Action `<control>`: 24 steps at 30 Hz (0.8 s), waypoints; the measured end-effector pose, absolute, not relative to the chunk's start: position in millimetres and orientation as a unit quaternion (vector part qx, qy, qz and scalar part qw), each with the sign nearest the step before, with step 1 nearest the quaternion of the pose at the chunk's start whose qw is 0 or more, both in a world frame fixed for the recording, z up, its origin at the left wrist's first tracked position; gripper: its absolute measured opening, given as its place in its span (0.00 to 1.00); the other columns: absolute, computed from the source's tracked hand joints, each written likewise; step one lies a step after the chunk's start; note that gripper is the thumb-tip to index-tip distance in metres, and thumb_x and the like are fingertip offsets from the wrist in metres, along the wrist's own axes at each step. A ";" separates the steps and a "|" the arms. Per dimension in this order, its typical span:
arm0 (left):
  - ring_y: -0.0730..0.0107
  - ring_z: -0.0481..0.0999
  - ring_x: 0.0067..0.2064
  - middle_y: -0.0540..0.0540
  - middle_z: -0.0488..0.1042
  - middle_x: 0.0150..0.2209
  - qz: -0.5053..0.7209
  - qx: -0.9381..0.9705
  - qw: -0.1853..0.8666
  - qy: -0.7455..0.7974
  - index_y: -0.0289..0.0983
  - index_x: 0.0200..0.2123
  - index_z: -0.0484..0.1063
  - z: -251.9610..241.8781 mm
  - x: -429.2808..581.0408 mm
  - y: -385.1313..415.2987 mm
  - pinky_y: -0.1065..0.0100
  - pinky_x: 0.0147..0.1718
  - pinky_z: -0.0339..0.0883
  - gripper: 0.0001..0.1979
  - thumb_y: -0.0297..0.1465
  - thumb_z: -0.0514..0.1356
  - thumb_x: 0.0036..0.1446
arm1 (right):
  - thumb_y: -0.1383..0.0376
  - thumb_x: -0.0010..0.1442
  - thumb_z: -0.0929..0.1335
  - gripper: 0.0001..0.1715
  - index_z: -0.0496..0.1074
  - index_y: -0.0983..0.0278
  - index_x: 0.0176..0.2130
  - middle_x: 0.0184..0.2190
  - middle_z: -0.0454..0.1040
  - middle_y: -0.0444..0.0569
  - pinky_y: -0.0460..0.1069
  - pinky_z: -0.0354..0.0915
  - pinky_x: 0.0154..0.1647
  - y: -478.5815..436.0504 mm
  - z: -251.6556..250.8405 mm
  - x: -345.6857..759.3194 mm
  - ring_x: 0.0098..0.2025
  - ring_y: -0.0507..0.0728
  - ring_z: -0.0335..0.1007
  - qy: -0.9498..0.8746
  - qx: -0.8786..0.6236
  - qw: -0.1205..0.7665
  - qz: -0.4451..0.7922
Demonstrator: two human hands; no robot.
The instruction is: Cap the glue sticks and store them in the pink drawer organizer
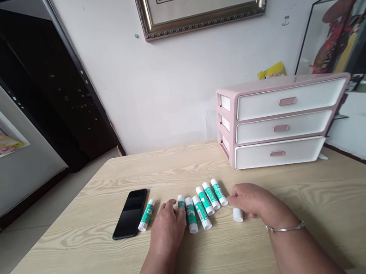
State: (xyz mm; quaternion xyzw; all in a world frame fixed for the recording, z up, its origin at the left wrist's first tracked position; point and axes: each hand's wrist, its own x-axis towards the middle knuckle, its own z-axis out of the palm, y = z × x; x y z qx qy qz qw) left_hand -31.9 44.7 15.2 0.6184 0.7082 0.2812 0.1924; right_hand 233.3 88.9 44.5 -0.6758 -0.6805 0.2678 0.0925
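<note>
just right of the phone (131,214), one glue stick (146,215) lies slanted; six more glue sticks (201,212) lie in a row farther right of the phone; your left hand (167,224), also right of the phone, is partly curled at the row's near stick (180,201); i can't tell how firmly it is closed on it; your right hand (253,200), well to the phone's right, has bent fingers close to the row's far stick (219,191), a white cap (237,215) just beside them; the fingertips are partly hidden, so i can't tell whether they hold anything; the pink drawers (278,116) stand well right of the phone and farther back
</note>
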 end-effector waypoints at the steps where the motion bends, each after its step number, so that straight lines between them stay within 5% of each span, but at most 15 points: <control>1: 0.58 0.79 0.39 0.37 0.78 0.46 0.291 0.623 0.199 0.698 0.36 0.53 0.74 15.4 -31.3 44.4 0.64 0.38 0.63 0.20 0.39 0.54 0.63 | 0.56 0.53 0.69 0.20 0.67 0.62 0.15 0.08 0.63 0.47 0.49 0.52 0.18 88.3 43.4 232.9 0.10 0.55 0.59 -0.682 -0.672 0.090 0.273; 6: 0.61 0.77 0.37 0.41 0.77 0.45 0.329 0.618 0.149 0.698 0.38 0.48 0.77 26.2 -30.1 36.9 0.64 0.39 0.64 0.18 0.39 0.54 0.63 | 0.57 0.51 0.68 0.15 0.70 0.62 0.19 0.15 0.73 0.50 0.49 0.55 0.18 86.8 38.7 233.0 0.12 0.55 0.62 -0.691 -0.654 0.063 0.302; 13: 0.48 0.71 0.53 0.37 0.76 0.50 0.252 0.549 -0.068 0.794 0.36 0.49 0.78 30.3 -50.2 35.0 0.58 0.50 0.63 0.18 0.35 0.54 0.61 | 0.61 0.44 0.71 0.07 0.71 0.62 0.24 0.13 0.71 0.46 0.48 0.54 0.19 87.1 31.5 232.5 0.13 0.55 0.64 -0.697 -0.641 0.066 0.314; 19: 0.48 0.71 0.53 0.38 0.76 0.51 0.150 0.551 -0.084 0.817 0.37 0.55 0.76 28.8 -57.9 35.7 0.57 0.46 0.64 0.22 0.33 0.56 0.60 | 0.63 0.47 0.70 0.06 0.70 0.62 0.28 0.14 0.70 0.42 0.47 0.51 0.18 91.6 34.7 233.8 0.14 0.53 0.64 -0.692 -0.655 0.049 0.300; 24: 0.49 0.71 0.54 0.38 0.75 0.54 0.137 0.531 -0.069 0.833 0.38 0.58 0.73 32.3 -60.4 34.6 0.59 0.46 0.64 0.23 0.31 0.56 0.60 | 0.61 0.54 0.69 0.07 0.69 0.61 0.32 0.18 0.70 0.39 0.45 0.54 0.18 87.8 51.1 228.9 0.16 0.51 0.67 -0.677 -0.643 0.156 0.321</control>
